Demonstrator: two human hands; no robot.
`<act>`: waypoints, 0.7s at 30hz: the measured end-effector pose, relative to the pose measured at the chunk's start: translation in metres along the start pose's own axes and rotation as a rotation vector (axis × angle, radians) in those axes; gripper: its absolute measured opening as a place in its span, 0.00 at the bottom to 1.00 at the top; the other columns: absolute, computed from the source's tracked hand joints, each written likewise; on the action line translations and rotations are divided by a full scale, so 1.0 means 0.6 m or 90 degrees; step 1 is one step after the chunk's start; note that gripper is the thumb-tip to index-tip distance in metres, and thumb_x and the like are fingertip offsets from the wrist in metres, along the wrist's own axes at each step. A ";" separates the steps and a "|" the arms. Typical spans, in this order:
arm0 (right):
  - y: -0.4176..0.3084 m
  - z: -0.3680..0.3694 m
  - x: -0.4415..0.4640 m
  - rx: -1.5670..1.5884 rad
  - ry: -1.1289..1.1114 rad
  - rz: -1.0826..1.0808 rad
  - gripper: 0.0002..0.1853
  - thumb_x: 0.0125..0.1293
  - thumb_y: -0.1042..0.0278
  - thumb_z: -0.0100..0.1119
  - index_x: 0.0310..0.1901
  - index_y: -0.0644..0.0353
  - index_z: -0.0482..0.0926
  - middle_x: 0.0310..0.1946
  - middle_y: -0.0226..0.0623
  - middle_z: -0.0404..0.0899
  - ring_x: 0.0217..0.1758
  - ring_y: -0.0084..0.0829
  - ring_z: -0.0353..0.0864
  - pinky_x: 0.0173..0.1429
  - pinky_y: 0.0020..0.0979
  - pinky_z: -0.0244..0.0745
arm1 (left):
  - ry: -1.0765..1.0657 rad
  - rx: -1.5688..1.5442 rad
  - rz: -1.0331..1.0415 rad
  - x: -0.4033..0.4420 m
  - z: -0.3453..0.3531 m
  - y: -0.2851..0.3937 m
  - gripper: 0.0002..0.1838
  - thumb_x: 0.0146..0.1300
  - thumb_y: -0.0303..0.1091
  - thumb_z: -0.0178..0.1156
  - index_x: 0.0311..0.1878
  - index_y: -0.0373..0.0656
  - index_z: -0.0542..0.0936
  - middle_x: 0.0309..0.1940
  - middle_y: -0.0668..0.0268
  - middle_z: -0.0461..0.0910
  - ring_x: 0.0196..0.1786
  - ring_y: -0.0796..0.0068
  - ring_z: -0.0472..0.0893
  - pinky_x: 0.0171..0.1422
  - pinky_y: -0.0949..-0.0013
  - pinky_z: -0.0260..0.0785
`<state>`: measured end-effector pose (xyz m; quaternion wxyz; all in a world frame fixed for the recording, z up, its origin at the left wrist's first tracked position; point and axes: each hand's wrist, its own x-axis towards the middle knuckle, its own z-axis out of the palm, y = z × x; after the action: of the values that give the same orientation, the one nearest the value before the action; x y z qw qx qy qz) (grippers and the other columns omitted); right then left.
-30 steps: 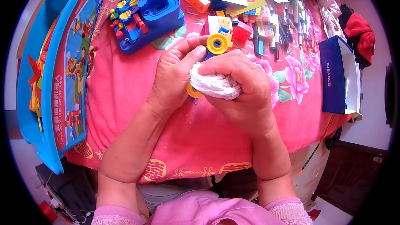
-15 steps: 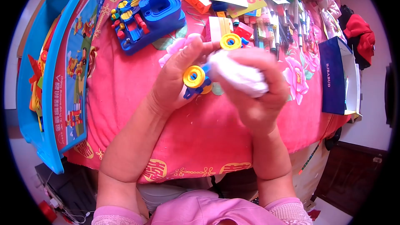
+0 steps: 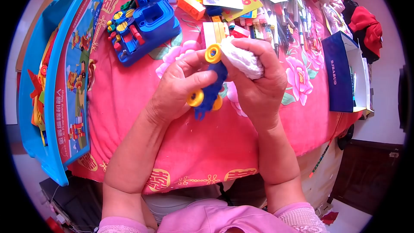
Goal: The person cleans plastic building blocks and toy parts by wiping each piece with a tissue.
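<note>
My left hand (image 3: 177, 82) grips a blue toy car base (image 3: 212, 89) with yellow wheels, its thumb lying across the blue body. The base is held at a slant above the pink cloth. My right hand (image 3: 258, 77) is closed around a crumpled white cloth (image 3: 243, 59), right beside the upper yellow wheel (image 3: 213, 54). Whether the white cloth touches that wheel on its far side is hidden. Three yellow wheels can be made out.
A large blue toy block set (image 3: 144, 30) and an orange brick (image 3: 191, 6) lie beyond my hands. Markers (image 3: 297, 17) are piled at the back right. A blue tray (image 3: 56, 164) stands left, an open dark-blue box (image 3: 340, 73) right.
The toy base has turned in my left hand, showing its blue body lengthwise. My right hand and the white cloth moved away, then back in to the upper wheel. The view has shifted slightly.
</note>
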<state>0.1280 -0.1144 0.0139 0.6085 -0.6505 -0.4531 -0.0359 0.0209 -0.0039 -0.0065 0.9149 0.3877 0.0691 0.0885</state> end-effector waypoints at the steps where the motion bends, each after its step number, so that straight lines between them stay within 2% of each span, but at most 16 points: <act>1: -0.004 -0.001 0.000 -0.021 -0.016 -0.005 0.17 0.44 0.81 0.65 0.38 0.59 0.76 0.32 0.37 0.77 0.35 0.34 0.77 0.38 0.29 0.72 | 0.025 0.000 0.038 0.002 -0.002 -0.006 0.19 0.59 0.29 0.56 0.53 0.36 0.70 0.43 0.64 0.76 0.47 0.76 0.76 0.49 0.72 0.71; 3: -0.006 0.002 -0.002 -0.045 -0.075 -0.072 0.18 0.40 0.80 0.66 0.37 0.58 0.76 0.30 0.37 0.78 0.35 0.37 0.77 0.38 0.31 0.72 | 0.073 0.000 0.115 0.007 -0.003 -0.015 0.17 0.60 0.28 0.54 0.52 0.36 0.70 0.44 0.65 0.76 0.47 0.77 0.76 0.51 0.73 0.70; 5: -0.014 0.003 0.000 -0.006 -0.133 -0.109 0.18 0.39 0.79 0.66 0.36 0.58 0.77 0.29 0.37 0.78 0.34 0.39 0.77 0.37 0.32 0.72 | 0.059 -0.019 0.113 0.008 -0.006 -0.009 0.15 0.62 0.28 0.52 0.52 0.37 0.71 0.44 0.66 0.76 0.47 0.79 0.76 0.53 0.74 0.68; 6: -0.014 0.003 -0.002 0.048 -0.132 -0.100 0.17 0.42 0.80 0.66 0.38 0.60 0.76 0.30 0.36 0.77 0.34 0.33 0.78 0.37 0.29 0.72 | 0.061 -0.017 0.114 0.007 -0.007 -0.007 0.16 0.62 0.28 0.52 0.53 0.37 0.71 0.44 0.66 0.76 0.47 0.78 0.76 0.53 0.74 0.68; 9: -0.024 -0.004 -0.003 0.106 0.006 0.057 0.16 0.46 0.81 0.65 0.39 0.62 0.75 0.32 0.35 0.76 0.34 0.25 0.77 0.37 0.24 0.72 | 0.075 0.040 0.100 0.008 -0.005 -0.006 0.16 0.61 0.29 0.54 0.52 0.37 0.71 0.43 0.66 0.77 0.45 0.77 0.77 0.51 0.73 0.70; 10: -0.022 -0.004 -0.001 0.164 0.038 0.092 0.15 0.50 0.81 0.64 0.41 0.63 0.74 0.34 0.34 0.75 0.35 0.21 0.75 0.38 0.21 0.71 | 0.063 0.048 0.082 0.007 -0.006 -0.004 0.19 0.60 0.29 0.54 0.55 0.36 0.69 0.46 0.64 0.75 0.48 0.76 0.76 0.53 0.72 0.69; 11: -0.014 -0.001 -0.001 0.156 0.077 0.103 0.15 0.50 0.80 0.65 0.41 0.62 0.75 0.34 0.35 0.75 0.35 0.22 0.75 0.39 0.21 0.71 | 0.052 0.056 0.063 0.005 -0.005 -0.002 0.22 0.60 0.28 0.55 0.57 0.36 0.66 0.49 0.62 0.74 0.51 0.74 0.76 0.55 0.70 0.69; 14: 0.000 -0.002 0.003 -0.022 0.052 -0.049 0.17 0.46 0.80 0.65 0.40 0.60 0.76 0.34 0.37 0.76 0.37 0.31 0.76 0.41 0.27 0.72 | 0.072 0.032 0.086 0.006 0.005 -0.005 0.16 0.61 0.30 0.54 0.52 0.37 0.71 0.43 0.65 0.77 0.43 0.77 0.78 0.49 0.74 0.71; 16: 0.002 0.003 0.005 -0.101 0.022 -0.147 0.19 0.40 0.80 0.65 0.38 0.59 0.76 0.34 0.38 0.77 0.39 0.38 0.76 0.41 0.33 0.71 | 0.059 0.018 0.097 0.007 0.000 -0.007 0.16 0.62 0.30 0.53 0.52 0.37 0.70 0.43 0.65 0.77 0.44 0.77 0.78 0.49 0.74 0.71; 21: -0.007 0.017 -0.003 -0.137 -0.068 -0.207 0.17 0.40 0.79 0.64 0.35 0.59 0.75 0.32 0.37 0.76 0.35 0.38 0.75 0.38 0.33 0.70 | 0.046 -0.091 0.133 0.013 -0.011 -0.013 0.16 0.65 0.29 0.49 0.55 0.38 0.68 0.45 0.63 0.76 0.45 0.76 0.78 0.50 0.73 0.71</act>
<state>0.1190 -0.1074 0.0137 0.4971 -0.6308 -0.5774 -0.1473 0.0280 -0.0028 -0.0172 0.9229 0.3230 0.0551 0.2020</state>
